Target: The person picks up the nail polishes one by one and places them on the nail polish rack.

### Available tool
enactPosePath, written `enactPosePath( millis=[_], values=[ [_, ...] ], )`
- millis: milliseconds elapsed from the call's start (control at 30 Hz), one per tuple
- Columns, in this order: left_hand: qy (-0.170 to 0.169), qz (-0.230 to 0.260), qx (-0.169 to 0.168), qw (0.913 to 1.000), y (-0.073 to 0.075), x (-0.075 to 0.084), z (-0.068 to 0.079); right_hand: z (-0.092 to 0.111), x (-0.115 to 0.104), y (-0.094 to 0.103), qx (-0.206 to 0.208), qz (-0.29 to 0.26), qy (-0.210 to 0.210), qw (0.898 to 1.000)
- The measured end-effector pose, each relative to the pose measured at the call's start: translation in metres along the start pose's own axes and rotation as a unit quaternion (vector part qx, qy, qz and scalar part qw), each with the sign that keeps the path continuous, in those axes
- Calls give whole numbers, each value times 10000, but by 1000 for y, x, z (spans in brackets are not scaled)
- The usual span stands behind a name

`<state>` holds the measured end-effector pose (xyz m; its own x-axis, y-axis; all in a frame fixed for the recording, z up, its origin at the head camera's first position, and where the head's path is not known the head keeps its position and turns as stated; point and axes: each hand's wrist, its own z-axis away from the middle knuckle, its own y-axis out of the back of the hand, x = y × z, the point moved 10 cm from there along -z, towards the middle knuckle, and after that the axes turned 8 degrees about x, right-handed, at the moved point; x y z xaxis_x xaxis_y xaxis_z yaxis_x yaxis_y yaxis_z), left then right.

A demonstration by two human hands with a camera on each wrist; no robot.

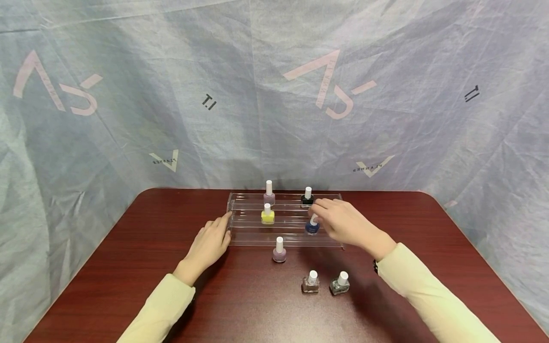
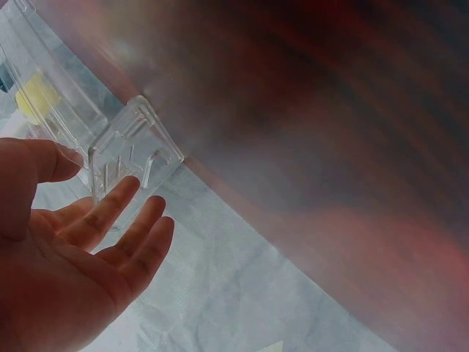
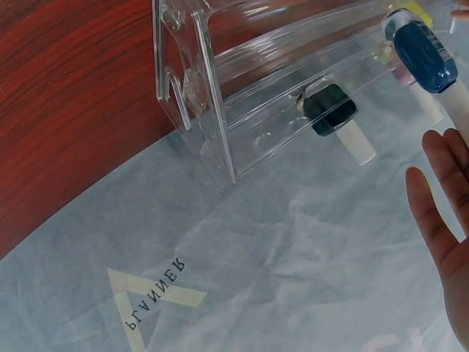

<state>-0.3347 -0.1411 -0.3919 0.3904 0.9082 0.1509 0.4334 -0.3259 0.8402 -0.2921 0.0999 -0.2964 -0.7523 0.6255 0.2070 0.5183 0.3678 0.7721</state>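
Observation:
My right hand (image 1: 340, 220) pinches the white cap of a blue nail polish bottle (image 1: 312, 227), held over the right part of a clear tiered display rack (image 1: 246, 220). In the right wrist view this blue bottle (image 3: 426, 55) is tilted. My left hand (image 1: 209, 240) rests at the rack's left end, fingers extended; in the left wrist view the fingertips lie right at its clear end panel (image 2: 139, 147). On the top tier stand a lilac bottle (image 1: 269, 197) and a dark green, nearly black one (image 1: 307, 200). A yellow bottle (image 1: 268, 217) sits one tier lower.
In front of the rack, a mauve bottle (image 1: 279, 256) stands on the dark red wooden table (image 1: 240, 305). Closer to me are a brownish glitter bottle (image 1: 310, 285) and a grey glitter bottle (image 1: 340, 286). Grey printed cloth (image 1: 257, 119) hangs behind the table.

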Motion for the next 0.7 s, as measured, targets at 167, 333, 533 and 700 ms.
enactPosePath(
  millis=[167, 333, 533, 700],
  values=[
    [25, 26, -34, 10000, 1, 0, 0, -4, 7, 0, -20, 42, -111, 9999],
    [14, 35, -23, 10000, 1, 0, -1, -9, 12, -1, -72, 40, -195, 9998],
    [33, 30, -31, 10000, 1, -1, -1, -12, 18, -6, -108, 47, -240, 9996],
    [42, 36, -21, 10000, 1, -1, -1, -12, 26, -11, -135, -12, -358, 9993]
  ],
)
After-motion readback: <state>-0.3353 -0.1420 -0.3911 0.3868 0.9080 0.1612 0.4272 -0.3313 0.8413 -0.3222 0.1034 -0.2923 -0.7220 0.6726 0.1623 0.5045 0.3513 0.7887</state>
